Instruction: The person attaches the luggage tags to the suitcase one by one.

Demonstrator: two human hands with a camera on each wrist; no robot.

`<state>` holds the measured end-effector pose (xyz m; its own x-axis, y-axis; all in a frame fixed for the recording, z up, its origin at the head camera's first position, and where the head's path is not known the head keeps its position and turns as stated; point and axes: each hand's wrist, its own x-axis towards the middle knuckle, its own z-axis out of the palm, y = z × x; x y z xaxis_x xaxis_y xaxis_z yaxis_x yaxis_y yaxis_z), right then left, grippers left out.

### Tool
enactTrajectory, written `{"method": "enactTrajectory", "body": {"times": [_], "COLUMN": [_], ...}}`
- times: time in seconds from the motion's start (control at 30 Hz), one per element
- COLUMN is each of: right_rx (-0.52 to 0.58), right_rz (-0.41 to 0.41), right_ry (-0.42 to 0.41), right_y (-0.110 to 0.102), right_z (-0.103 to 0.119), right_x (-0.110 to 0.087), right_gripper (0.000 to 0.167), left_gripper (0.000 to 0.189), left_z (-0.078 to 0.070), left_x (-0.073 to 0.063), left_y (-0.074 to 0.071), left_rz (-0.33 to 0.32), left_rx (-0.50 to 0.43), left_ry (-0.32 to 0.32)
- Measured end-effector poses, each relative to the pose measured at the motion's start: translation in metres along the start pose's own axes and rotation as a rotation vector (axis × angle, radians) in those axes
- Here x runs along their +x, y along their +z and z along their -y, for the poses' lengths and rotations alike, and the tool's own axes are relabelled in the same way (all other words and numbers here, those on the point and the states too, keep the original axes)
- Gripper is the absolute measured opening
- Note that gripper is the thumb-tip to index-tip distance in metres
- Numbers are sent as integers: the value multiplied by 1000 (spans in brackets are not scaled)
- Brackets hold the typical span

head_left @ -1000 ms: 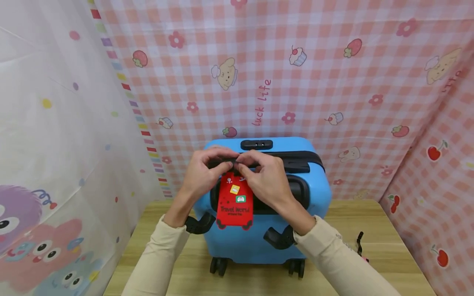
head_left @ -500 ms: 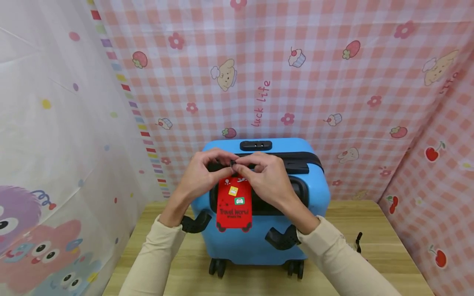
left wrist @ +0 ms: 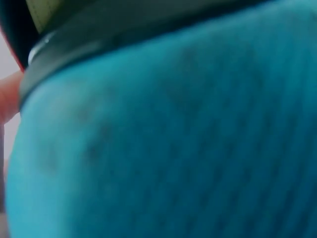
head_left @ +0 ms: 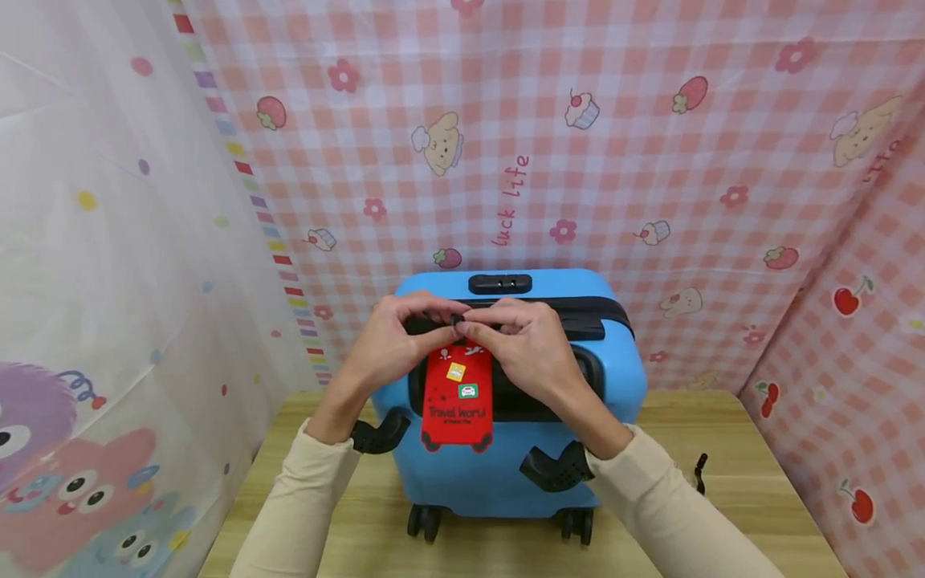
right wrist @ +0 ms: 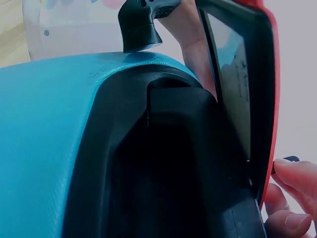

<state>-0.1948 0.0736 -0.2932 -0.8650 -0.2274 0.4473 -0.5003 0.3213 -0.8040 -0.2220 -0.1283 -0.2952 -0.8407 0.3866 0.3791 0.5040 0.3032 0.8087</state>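
The left hand (head_left: 393, 337) and right hand (head_left: 533, 347) meet thumb to thumb, each pinching a thin black strap (head_left: 457, 319) between thumb and fingers. Fingertips cover most of the strap, so whether it passes around any part of the suitcase cannot be told. Just below them hangs the red luggage tag (head_left: 457, 401), a flat, smooth, rubbery-looking rectangle shaped like a little suitcase, with dark rounded corners at its foot. In the right wrist view its back shows a black frame around a glossy clear window. Raised-looking yellow and green patches decorate its face above the dark lettering "Travel World"; a smaller line beneath is too blurred to read.

Behind the tag stands the upright suitcase (head_left: 470, 478), a rounded light-blue hard shell with fine ribbed texture in the wrist views. The tag overlaps its black oblong recess (head_left: 588, 377) and the blue shell underneath. The left wrist view is mostly blurred shell. Above the hands sits a black lock (head_left: 500, 283), its digits illegible. Black wheels (head_left: 578, 523) rest on the wood-grained surface (head_left: 751, 457), where a slim black cord (head_left: 699, 474) lies partly hidden by the right sleeve (head_left: 672, 502). The checked fabric backdrop (head_left: 621, 177) reads "luck life", printed sideways.
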Motion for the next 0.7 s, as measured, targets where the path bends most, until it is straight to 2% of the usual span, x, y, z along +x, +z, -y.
{"method": "enactTrajectory", "body": {"times": [0.43, 0.7], "right_rx": [55, 104], "right_rz": [33, 12], "right_ry": [-18, -60], "right_y": [-2, 2], "right_z": [1, 1], "right_x": [-1, -1], "right_gripper": [22, 22], "left_gripper": [23, 23], "left_z": [-4, -4], "left_x": [0, 3], "left_y": [-3, -3], "left_rz": [9, 11], "left_rx": [29, 47], "left_ry": [-23, -53]}}
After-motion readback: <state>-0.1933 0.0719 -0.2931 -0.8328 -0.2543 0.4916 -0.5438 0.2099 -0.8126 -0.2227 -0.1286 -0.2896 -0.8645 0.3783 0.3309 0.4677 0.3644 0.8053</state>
